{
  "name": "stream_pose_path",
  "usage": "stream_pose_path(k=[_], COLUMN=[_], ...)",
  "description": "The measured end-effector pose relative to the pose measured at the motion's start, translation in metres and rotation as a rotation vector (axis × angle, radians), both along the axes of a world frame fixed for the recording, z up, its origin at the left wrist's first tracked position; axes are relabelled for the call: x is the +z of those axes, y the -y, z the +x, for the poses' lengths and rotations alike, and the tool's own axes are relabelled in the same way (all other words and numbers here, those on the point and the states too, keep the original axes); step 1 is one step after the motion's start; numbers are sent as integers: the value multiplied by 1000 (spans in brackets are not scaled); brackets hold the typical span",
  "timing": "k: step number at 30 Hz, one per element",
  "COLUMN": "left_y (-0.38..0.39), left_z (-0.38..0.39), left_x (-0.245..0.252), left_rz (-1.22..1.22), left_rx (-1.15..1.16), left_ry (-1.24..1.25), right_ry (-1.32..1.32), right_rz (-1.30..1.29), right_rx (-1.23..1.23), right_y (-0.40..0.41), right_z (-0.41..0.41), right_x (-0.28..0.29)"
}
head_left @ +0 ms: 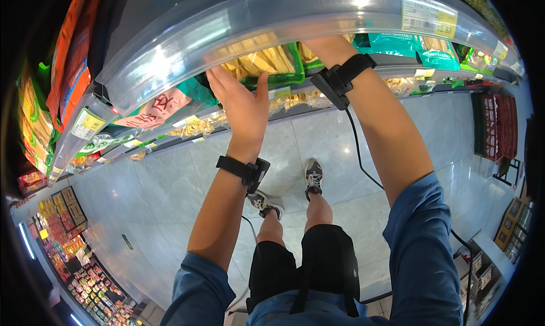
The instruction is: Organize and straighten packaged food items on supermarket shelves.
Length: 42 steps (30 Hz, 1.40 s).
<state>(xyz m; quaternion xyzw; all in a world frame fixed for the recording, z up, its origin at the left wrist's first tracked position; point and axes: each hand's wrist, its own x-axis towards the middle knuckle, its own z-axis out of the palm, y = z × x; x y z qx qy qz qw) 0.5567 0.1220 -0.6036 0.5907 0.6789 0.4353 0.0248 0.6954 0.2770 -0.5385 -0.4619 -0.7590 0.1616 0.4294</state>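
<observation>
My left hand (242, 98) reaches up to a shelf, its palm and fingers beside a green-edged package of pale yellow sticks (264, 62). Its thumb stands apart from the fingers, and the fingertips lie at the package's left end. My right hand (325, 45) reaches into the same shelf, right of that package; its fingers are hidden behind the clear plastic shelf-edge strip (238, 23), so its hold does not show. A pink and teal bag (157, 108) lies left of my left hand. Teal bags (391, 44) lie right of my right wrist.
A lower shelf holds bagged yellow food (200, 128). Orange packages (70, 66) stand at the upper left. Stacked red crates (502, 126) are at the right. Cables hang from both wrist straps. Below me is a grey tiled floor (170, 198); packed display shelves (93, 283) curve along the lower left.
</observation>
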Motion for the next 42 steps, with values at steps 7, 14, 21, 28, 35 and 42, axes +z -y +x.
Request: stream_pose_path(k=[7, 14, 21, 28, 35, 42], left_y=[-7, -9, -1, 8, 5, 16], left_z=[-2, -13, -39, -52, -51, -80], left_x=[4, 6, 5, 32, 51, 18], left_rz=[-114, -299, -291, -419, -749, -505], left_rx=[104, 113, 2, 17, 47, 32], left_ry=[-45, 133, 91, -142, -388, -288], right_ry=[-46, -100, -215, -109, -55, -239], right_rz=[-14, -35, -259, -221, -240, -390], right_rx=[-32, -46, -14, -11, 18, 28], right_y=[9, 17, 65, 96, 92, 85], right_z=[-11, -21, 11, 28, 42, 25], right_x=[-10, -13, -35, -67, -70, -69])
